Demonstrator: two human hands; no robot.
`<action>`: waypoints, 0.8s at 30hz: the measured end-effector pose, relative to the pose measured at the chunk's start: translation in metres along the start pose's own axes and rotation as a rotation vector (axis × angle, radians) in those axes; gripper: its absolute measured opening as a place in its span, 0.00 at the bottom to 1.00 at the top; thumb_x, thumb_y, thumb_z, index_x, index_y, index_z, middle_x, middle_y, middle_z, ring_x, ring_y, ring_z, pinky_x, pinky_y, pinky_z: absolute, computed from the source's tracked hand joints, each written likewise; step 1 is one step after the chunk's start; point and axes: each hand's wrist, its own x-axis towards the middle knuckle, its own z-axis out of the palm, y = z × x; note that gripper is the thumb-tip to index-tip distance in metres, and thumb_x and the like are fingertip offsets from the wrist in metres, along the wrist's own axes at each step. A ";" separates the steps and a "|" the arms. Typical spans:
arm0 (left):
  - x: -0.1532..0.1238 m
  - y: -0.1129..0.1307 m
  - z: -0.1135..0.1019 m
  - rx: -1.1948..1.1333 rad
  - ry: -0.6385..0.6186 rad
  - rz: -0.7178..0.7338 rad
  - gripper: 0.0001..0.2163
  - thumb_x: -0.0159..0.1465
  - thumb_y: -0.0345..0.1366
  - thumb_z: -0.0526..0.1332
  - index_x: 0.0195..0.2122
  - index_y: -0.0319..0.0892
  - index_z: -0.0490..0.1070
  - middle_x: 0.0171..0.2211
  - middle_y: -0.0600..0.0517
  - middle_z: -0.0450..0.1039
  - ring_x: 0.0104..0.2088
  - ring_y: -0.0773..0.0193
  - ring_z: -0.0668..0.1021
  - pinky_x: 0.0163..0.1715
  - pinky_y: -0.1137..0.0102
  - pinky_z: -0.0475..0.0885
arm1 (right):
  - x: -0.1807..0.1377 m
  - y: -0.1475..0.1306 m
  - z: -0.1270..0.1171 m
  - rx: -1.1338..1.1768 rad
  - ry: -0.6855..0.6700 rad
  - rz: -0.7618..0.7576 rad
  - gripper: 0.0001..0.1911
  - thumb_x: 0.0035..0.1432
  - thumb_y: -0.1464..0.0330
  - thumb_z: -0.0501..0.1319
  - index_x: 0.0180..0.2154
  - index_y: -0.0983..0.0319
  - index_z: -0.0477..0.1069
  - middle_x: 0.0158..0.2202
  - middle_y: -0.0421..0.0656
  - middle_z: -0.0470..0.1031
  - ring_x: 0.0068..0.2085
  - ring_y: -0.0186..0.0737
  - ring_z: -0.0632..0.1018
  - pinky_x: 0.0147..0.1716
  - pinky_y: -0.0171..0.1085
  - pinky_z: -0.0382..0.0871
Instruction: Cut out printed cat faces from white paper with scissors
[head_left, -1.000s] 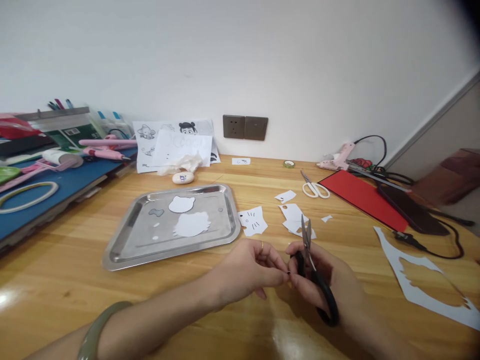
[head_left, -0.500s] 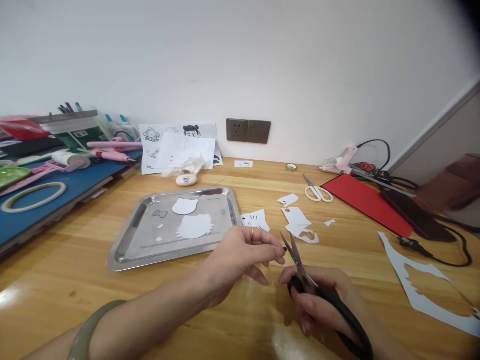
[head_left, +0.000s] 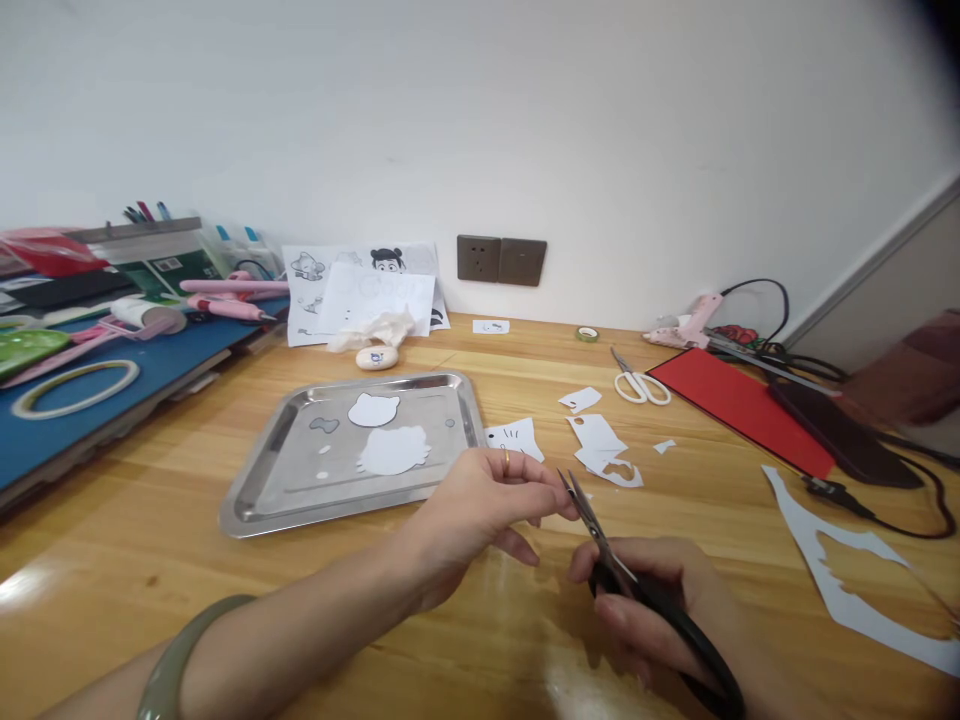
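Observation:
My left hand point(head_left: 491, 500) is closed in a pinch on a tiny black piece of paper point(head_left: 572, 493), mostly hidden by the fingertips. In my right hand point(head_left: 664, 590) is a pair of black-handled scissors point(head_left: 600, 535), its fingers wrapped round the handles. The narrow blades point up and left, slightly parted, right at the pinched piece. Left of the hands lies a metal tray point(head_left: 251, 505) bearing a white cat-head cutout point(head_left: 373, 409), a second white whiskered cutout point(head_left: 392, 451) and a grey bow shape point(head_left: 325, 426).
Paper scraps point(head_left: 596, 434) lie beyond the blades, with white-handled scissors point(head_left: 642, 387) behind them. A red sheet point(head_left: 739, 410), a pink glue gun point(head_left: 690, 322) and a cut-out white sheet point(head_left: 847, 600) are at the right. A blue mat point(head_left: 172, 365) with tools is at the left.
The scissor blades have drawn closer together and now meet the piece at my left fingertips. The view has shifted slightly, and both hands stay near the same place.

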 end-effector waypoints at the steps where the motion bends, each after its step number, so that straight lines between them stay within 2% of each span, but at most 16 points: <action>1: 0.000 0.000 0.000 0.000 0.005 0.000 0.04 0.51 0.34 0.60 0.24 0.38 0.70 0.27 0.53 0.72 0.23 0.73 0.66 0.18 0.79 0.66 | 0.000 0.000 0.001 0.001 0.016 0.005 0.12 0.43 0.59 0.60 0.27 0.61 0.69 0.13 0.33 0.58 0.11 0.28 0.60 0.11 0.29 0.55; 7: -0.001 0.002 0.001 -0.003 0.015 -0.004 0.04 0.50 0.33 0.60 0.24 0.38 0.70 0.27 0.52 0.72 0.25 0.72 0.67 0.19 0.79 0.66 | -0.001 -0.002 0.002 -0.020 0.020 -0.002 0.13 0.44 0.58 0.58 0.27 0.62 0.69 0.13 0.32 0.56 0.12 0.26 0.58 0.12 0.28 0.52; 17: -0.001 0.002 0.000 -0.010 0.019 -0.003 0.04 0.49 0.33 0.60 0.24 0.38 0.69 0.27 0.52 0.72 0.27 0.70 0.69 0.19 0.78 0.67 | 0.000 -0.010 0.002 -0.022 -0.003 0.049 0.10 0.45 0.61 0.58 0.25 0.61 0.66 0.12 0.32 0.57 0.12 0.27 0.58 0.12 0.28 0.50; 24: 0.000 0.002 0.000 -0.005 0.006 0.013 0.03 0.50 0.32 0.60 0.24 0.38 0.70 0.27 0.52 0.72 0.27 0.71 0.70 0.19 0.80 0.67 | -0.001 -0.012 0.003 -0.062 -0.011 0.022 0.10 0.47 0.61 0.57 0.22 0.62 0.64 0.12 0.31 0.54 0.12 0.26 0.56 0.12 0.28 0.49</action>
